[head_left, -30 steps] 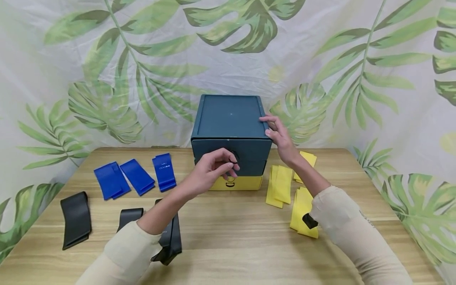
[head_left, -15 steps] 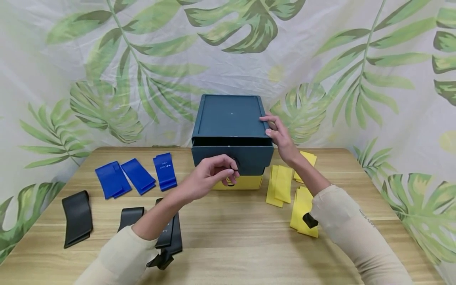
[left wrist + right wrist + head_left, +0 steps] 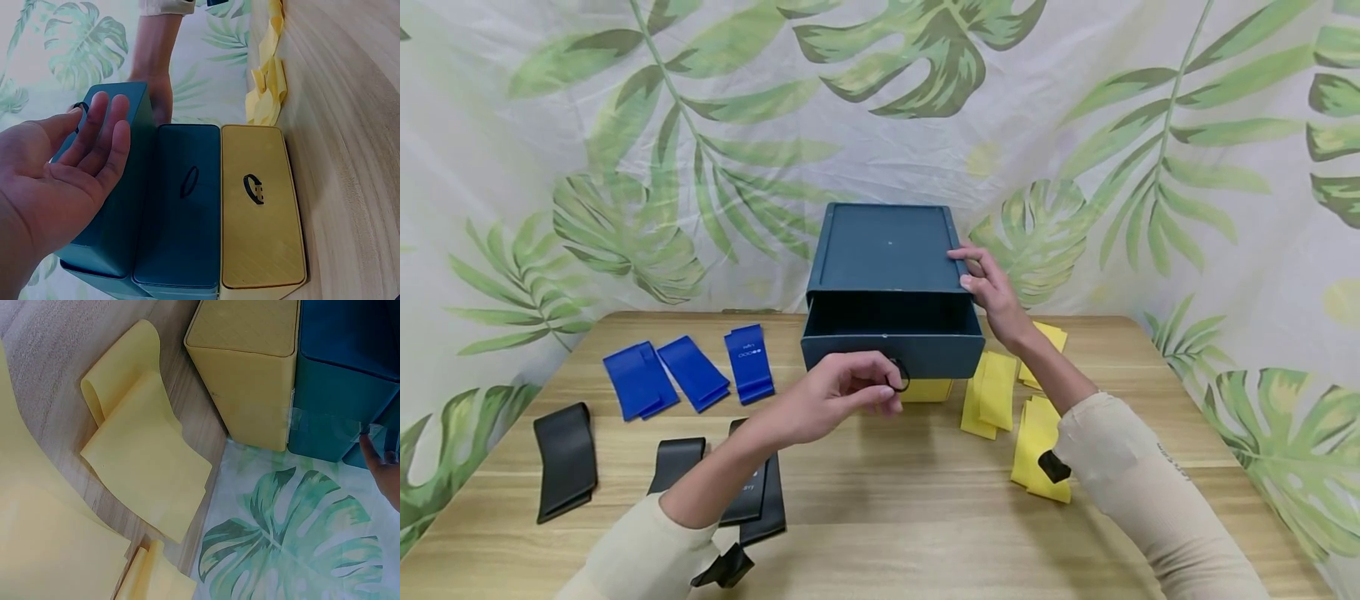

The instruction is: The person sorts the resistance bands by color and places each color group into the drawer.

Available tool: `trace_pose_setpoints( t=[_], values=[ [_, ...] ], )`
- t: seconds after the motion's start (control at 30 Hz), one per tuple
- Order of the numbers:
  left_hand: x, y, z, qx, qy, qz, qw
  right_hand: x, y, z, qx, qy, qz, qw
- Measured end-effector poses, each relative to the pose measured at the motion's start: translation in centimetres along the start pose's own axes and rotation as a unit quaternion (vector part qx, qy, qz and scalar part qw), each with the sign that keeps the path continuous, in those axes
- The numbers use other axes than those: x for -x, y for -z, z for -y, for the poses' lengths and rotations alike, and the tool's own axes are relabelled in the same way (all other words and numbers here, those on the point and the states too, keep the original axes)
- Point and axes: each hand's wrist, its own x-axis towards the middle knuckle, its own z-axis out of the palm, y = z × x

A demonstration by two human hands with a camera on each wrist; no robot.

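Note:
A dark teal drawer cabinet (image 3: pixel 883 246) stands at the back middle of the table, its top drawer (image 3: pixel 943 354) pulled partly out. My left hand (image 3: pixel 838 400) pinches the black ring pull (image 3: pixel 904 377) on that drawer's front between thumb and fingers. What shows of the drawer's inside is dark. Below the top drawer, a teal drawer (image 3: pixel 175 231) and a yellow drawer (image 3: pixel 262 231) are closed, each with a black ring pull. My right hand (image 3: pixel 992 296) rests against the cabinet's upper right edge, fingers lying over the edge of the top.
Folded blue bands (image 3: pixel 748 362) lie to the left of the cabinet. Nearer on the left are black bands (image 3: pixel 567 462), some partly behind my left forearm. Yellow bands (image 3: pixel 996 387) lie on the right, partly under my right forearm. A leaf-print cloth (image 3: pixel 737 125) hangs behind.
The top drawer was closed a second ago and has slid toward me. My left hand came nearer with its ring pull, while my right hand stayed at the cabinet's edge.

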Motion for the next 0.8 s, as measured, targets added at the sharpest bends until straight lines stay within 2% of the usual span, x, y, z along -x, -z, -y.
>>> trace_pose_setpoints(
  t=[0.27,0.4,0.6,0.8],
  values=[
    [0.6,0.1,-0.2,-0.008,-0.013,0.018,0.9997,0.0,0.0,0.0,0.004,-0.005,-0.002,1.0000],
    [1.4,0.9,-0.4,-0.019,-0.001,0.019,0.9996,0.0,0.0,0.0,0.004,-0.003,-0.002,1.0000],
    [3.4,2.5,-0.1,-0.017,0.005,-0.003,0.9998,0.0,0.0,-0.1,0.007,-0.004,-0.003,1.0000],
    [5.5,3.9,0.5,-0.045,0.010,-0.027,0.9985,0.0,0.0,-0.1,0.008,-0.005,-0.003,1.0000]
  ],
)
